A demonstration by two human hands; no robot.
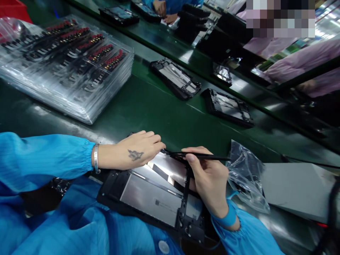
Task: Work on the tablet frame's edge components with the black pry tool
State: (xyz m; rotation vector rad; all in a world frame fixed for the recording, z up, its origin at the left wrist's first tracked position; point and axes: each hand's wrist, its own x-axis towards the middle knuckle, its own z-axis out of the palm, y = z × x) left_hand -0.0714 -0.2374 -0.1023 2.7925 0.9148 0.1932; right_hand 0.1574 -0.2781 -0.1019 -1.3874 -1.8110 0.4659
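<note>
An open tablet frame [151,198], black with grey metal plates inside, lies in front of me. My left hand [135,150], in a blue sleeve with a silver bracelet, rests on its far edge, fingers pressed together and curled down on the frame. My right hand [208,180] pinches thin black tweezers [198,156], whose tip points left and meets the fingertips of my left hand over the frame's top edge. What sits at the tip is too small to make out.
A stack of clear plastic trays [66,67] with small black and red parts stands at the left. Two more black frames [175,78] [228,108] lie on the green belt [159,117]. A crumpled clear bag [247,177] lies beside my right hand. Another person's hands [162,9] work at the far side.
</note>
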